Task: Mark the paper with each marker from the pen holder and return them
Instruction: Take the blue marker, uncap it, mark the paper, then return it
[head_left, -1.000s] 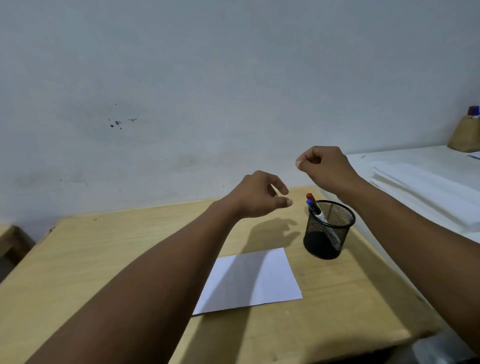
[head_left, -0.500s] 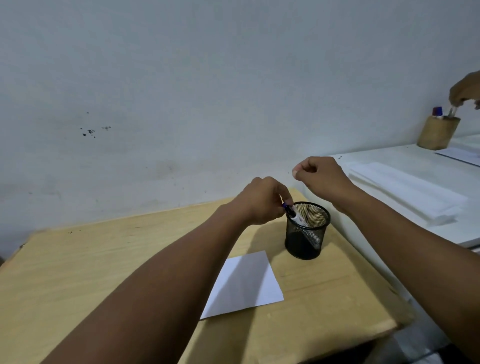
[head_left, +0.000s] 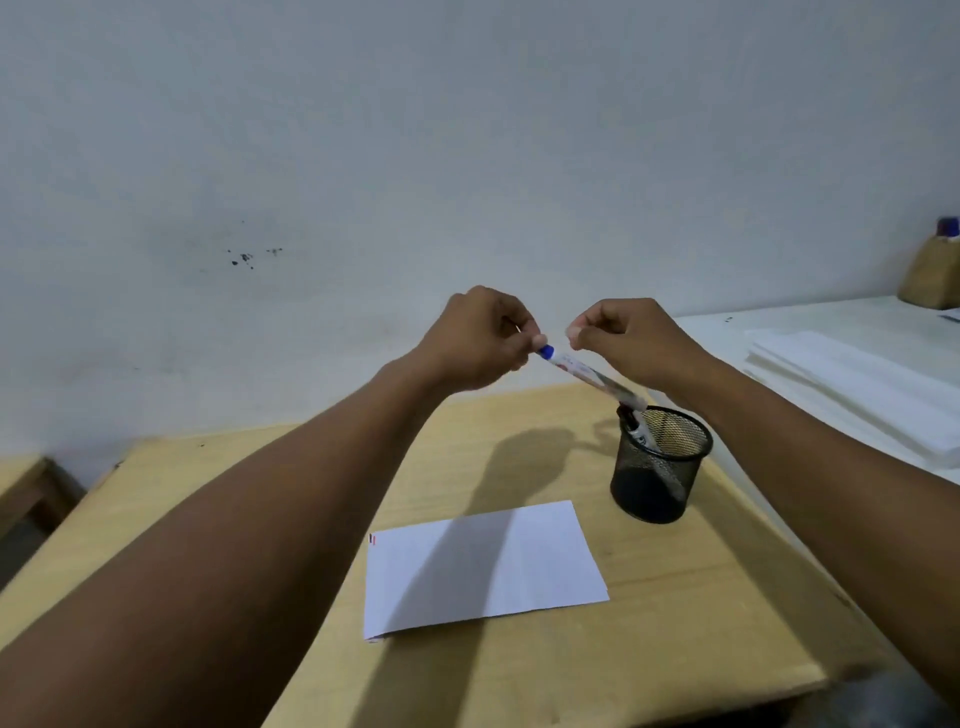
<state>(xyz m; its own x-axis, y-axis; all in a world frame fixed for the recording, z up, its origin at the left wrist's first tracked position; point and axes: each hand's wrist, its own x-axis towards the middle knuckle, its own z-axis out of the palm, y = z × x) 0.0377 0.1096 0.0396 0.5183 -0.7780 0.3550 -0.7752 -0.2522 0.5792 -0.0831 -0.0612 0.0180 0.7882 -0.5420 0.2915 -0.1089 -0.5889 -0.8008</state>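
1. A white-barrelled marker with a blue cap (head_left: 587, 373) hangs in the air at the centre of the frame, slanting from its blue end at upper left down to its lower end just above the holder's rim.
2. The left hand (head_left: 475, 340) pinches the blue cap end between thumb and fingertips, the other fingers curled in.
3. The right hand (head_left: 626, 338) is loosely closed just right of the cap, thumb and forefinger pressed together above the barrel; whether they touch the marker cannot be told.
4. A round black wire-mesh pen holder (head_left: 657, 467) stands below the hands, right of centre, with a dark-capped marker (head_left: 636, 428) leaning against its left rim.
5. A white rectangular sheet of paper (head_left: 483, 566) lies flat below centre, near the holder but apart from it, with small red and dark strokes at its upper left corner.
6. Both rest on a light wooden table (head_left: 649, 649).
7. A white surface with stacked white sheets (head_left: 857, 384) fills the right edge of the frame.
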